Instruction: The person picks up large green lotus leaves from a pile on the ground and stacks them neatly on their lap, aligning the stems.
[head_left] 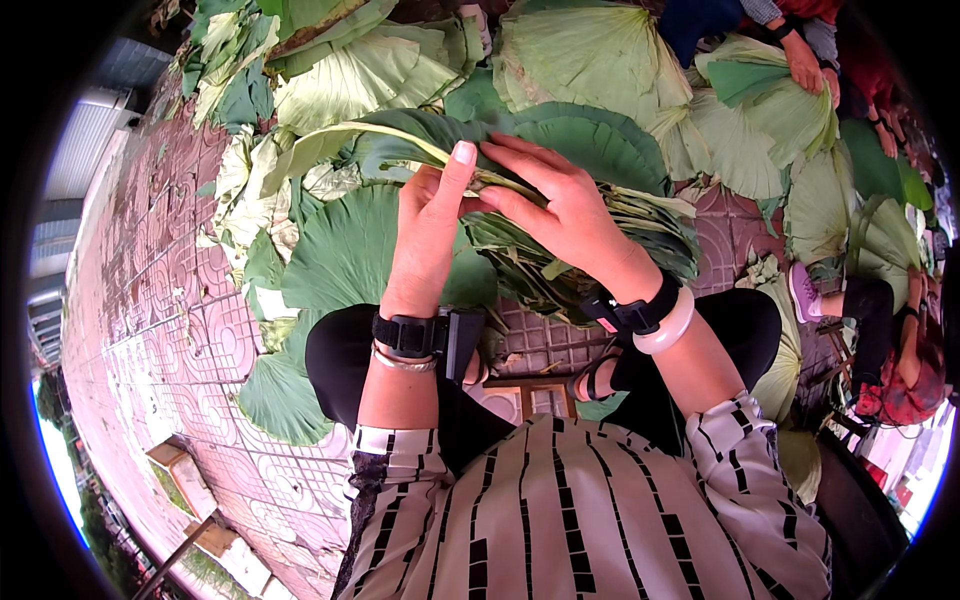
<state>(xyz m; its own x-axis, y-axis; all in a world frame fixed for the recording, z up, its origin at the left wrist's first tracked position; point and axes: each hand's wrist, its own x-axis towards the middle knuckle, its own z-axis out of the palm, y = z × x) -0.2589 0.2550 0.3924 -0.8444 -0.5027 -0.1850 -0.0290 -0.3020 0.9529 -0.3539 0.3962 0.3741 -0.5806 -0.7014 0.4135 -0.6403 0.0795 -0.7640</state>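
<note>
Reddish patterned paving point(150, 330) covers the ground; bright light washes its left side. Pale ribbed panels point(78, 155) line the upper left; low, pale-walled boxes point(196, 482) stand at lower left; a wooden frame point(527, 384) sits near the centre.

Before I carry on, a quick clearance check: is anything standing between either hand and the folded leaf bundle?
Nothing visible does. The left hand and the right hand are both at the folded leaf bundle, with no separate object seen between.
</note>
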